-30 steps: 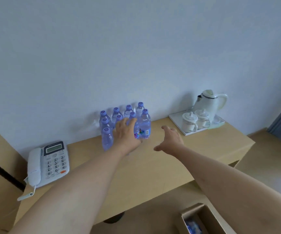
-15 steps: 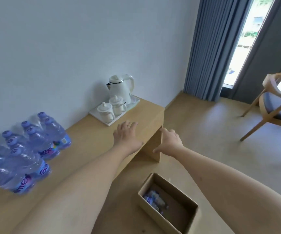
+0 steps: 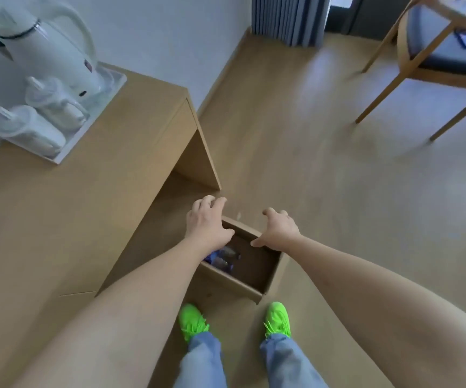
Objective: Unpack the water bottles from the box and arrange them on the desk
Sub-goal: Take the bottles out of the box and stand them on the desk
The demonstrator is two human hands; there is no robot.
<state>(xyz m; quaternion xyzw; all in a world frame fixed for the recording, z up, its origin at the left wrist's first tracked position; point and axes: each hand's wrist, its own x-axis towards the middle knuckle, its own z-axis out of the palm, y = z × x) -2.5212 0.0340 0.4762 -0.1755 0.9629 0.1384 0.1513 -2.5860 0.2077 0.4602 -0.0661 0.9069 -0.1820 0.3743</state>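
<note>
An open cardboard box (image 3: pixel 257 271) stands on the floor beside the wooden desk (image 3: pixel 66 208), just ahead of my feet. Inside it lie a few water bottles (image 3: pixel 222 260) with purple labels, partly hidden by my left forearm. My left hand (image 3: pixel 206 224) hovers over the box's far left corner with fingers loosely spread, holding nothing. Above the far right rim, my right hand (image 3: pixel 278 229) is also empty, its fingers relaxed. The bottles set out on the desk are out of view.
A white tray (image 3: pixel 66 152) with a kettle (image 3: pixel 47 49) and two lidded cups (image 3: pixel 41 113) sits at the desk's far end. A wooden chair (image 3: pixel 433 60) stands at the upper right, curtains (image 3: pixel 287 18) behind it. My green shoes (image 3: pixel 278 317) are by the box.
My view has swung from the bottles on the desk down to the box on the floor. Both hands have dropped from desk height to just above the box, still empty.
</note>
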